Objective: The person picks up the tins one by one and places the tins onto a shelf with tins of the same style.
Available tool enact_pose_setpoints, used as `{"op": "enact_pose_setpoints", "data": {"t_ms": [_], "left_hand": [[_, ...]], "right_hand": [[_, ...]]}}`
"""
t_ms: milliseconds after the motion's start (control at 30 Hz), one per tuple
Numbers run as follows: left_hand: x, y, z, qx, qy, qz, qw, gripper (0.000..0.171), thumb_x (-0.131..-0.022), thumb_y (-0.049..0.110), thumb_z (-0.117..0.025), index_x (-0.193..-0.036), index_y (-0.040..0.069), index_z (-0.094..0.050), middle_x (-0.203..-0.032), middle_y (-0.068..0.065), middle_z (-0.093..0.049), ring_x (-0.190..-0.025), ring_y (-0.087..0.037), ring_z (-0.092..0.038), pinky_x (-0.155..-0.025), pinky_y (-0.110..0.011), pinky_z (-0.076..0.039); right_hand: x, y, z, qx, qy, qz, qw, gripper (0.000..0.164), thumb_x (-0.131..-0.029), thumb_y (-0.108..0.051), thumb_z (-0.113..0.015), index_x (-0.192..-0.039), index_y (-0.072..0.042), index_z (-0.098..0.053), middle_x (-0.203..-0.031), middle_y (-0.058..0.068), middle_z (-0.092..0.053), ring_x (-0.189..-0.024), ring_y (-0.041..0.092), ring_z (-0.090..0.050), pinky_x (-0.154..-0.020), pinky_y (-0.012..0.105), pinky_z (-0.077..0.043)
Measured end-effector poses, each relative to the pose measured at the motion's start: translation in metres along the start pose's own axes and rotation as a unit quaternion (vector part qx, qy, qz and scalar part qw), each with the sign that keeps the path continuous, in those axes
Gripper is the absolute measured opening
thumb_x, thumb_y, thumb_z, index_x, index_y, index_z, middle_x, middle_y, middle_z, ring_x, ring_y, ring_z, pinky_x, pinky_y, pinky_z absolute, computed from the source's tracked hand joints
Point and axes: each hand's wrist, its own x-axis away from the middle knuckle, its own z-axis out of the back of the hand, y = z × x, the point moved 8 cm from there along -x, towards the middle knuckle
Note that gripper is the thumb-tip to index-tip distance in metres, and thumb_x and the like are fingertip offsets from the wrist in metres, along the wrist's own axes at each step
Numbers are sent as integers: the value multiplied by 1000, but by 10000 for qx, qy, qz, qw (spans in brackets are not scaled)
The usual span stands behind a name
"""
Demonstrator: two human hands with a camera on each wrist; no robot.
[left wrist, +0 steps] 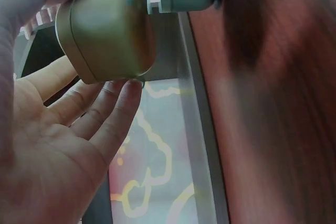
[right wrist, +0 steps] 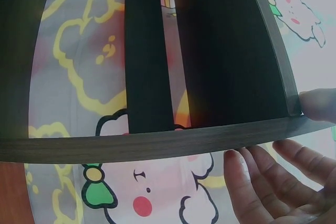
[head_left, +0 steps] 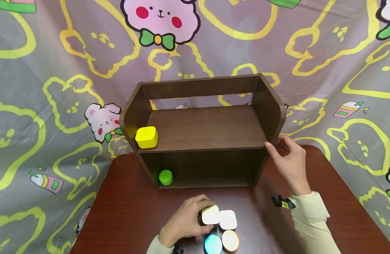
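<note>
My left hand [head_left: 190, 217] grips a small rounded-square box [head_left: 210, 214], thumb on one side and fingers on the other. Its lid looks washed-out pale in the head view; in the left wrist view the box [left wrist: 105, 30] looks dull yellow. Close beside it are a white-topped rounded-square box [head_left: 228, 220], a blue round-topped container [head_left: 213, 244] and an orange-rimmed round one [head_left: 230, 241]. My right hand [head_left: 290, 160] holds the right side panel of a dark brown two-tier shelf [head_left: 207, 127], thumb at the front edge and fingers along the outer face.
On the shelf's upper board, at the left end, sits a yellow rounded-square box [head_left: 146, 137]. A green round container [head_left: 166, 177] stands in the lower compartment's left corner. The reddish-brown table [head_left: 125, 211] meets a patterned curtain [head_left: 71, 106] behind and at the sides.
</note>
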Motion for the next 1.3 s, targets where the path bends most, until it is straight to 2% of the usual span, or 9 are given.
{"op": "enact_pose_setpoints", "data": {"t_ms": [233, 400, 733, 900, 1033, 1300], "left_hand": [[-2, 11, 14, 213, 177, -199, 9994, 55, -74, 31, -88, -125, 20, -72, -113, 13, -67, -99, 1, -63, -90, -19, -53], [-6, 17, 23, 317, 157, -266, 9990, 55, -75, 32, -89, -127, 21, -72, -115, 14, -67, -100, 1, -63, -90, -19, -53], [-10, 22, 43, 453, 252, -73, 9986, 59, -73, 30, -88, -128, 17, -72, -117, 14, -68, -100, 0, -64, -90, -24, -54], [-13, 25, 46, 413, 234, -51, 9989, 59, -73, 33, -88, -129, 20, -72, -116, 15, -68, -101, 0, -64, -90, -24, -54], [-13, 28, 48, 435, 270, -75, 9987, 60, -72, 32, -88, -128, 19, -72, -115, 14, -68, -100, 0, -63, -89, -23, -53], [-14, 31, 55, 403, 463, -175, 9980, 60, -71, 31, -89, -128, 21, -72, -115, 15, -68, -99, 0, -63, -87, -22, -53]], "right_hand": [[0, 1, 0, -57, -5, -18, 10000, 24, -90, -14, -79, -110, -2, -74, -91, -35, -61, -86, -14, -62, -77, 3, -47], [0, 1, 0, -74, 8, -14, 10000, 24, -90, -14, -79, -110, -2, -74, -91, -35, -61, -86, -15, -62, -77, 3, -48], [0, 1, 0, -111, 7, -5, 9999, 24, -90, -14, -79, -111, -2, -74, -91, -35, -62, -87, -15, -63, -77, 3, -48], [-1, 1, 1, -36, 53, 49, 10000, 23, -90, -13, -79, -108, -1, -73, -88, -35, -60, -86, -15, -61, -77, 3, -46], [0, 2, 0, -15, 46, 20, 10000, 23, -89, -15, -80, -107, -1, -73, -87, -33, -60, -85, -14, -61, -76, 4, -46], [0, 3, 0, -3, 55, -12, 10000, 24, -89, -15, -80, -108, -1, -73, -87, -34, -60, -85, -15, -61, -76, 5, -46]]}}
